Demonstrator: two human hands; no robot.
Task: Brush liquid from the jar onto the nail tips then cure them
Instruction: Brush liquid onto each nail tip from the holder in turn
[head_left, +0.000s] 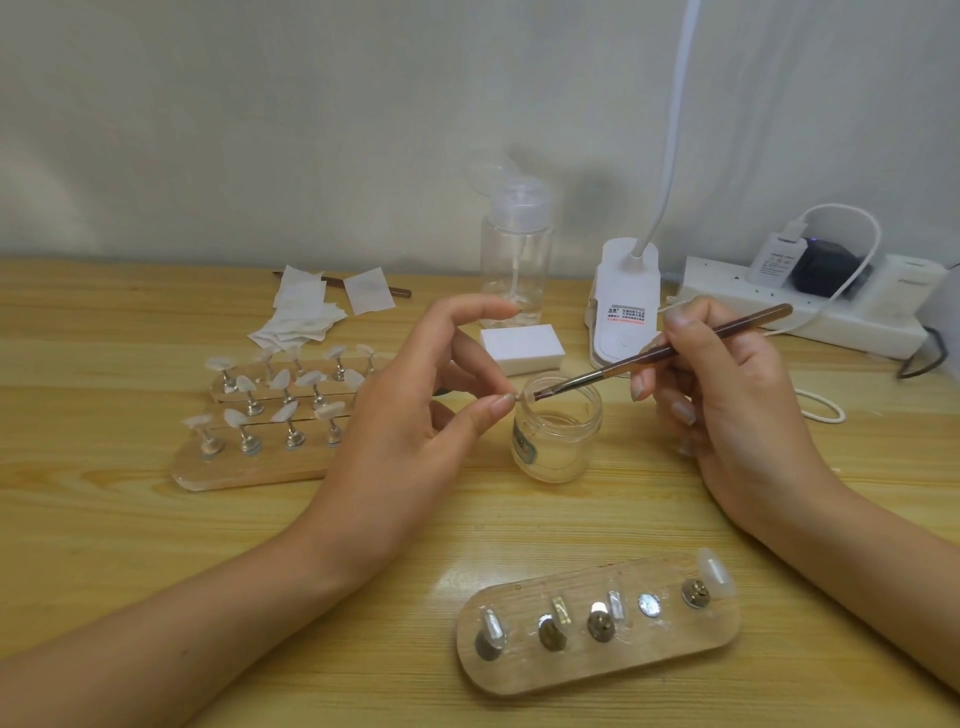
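Jar (558, 441) label (523, 441) unreadable; left grip (410, 415) pinches a nail tip (522, 397) at its rim, right grip (727, 405) holds the brush (675, 348).

I'm at a small home nail-art desk: a pale wood worktop (104, 519) against a plain wall (260, 130). At right sit a loaded power strip (857, 325) and a white lamp base (623, 306), with a pump bottle (514, 260), wipes (301, 312) and nail-tip stands (244, 470) centre-left.

Two hands, left hand (405, 431) and right hand (727, 415), one bristled brush (623, 368), one pinched nail tip (521, 398), one open jar (558, 452), one pump bottle (517, 254), one power strip (872, 327), five metal mounts (550, 631) on the near wooden stand (597, 673).
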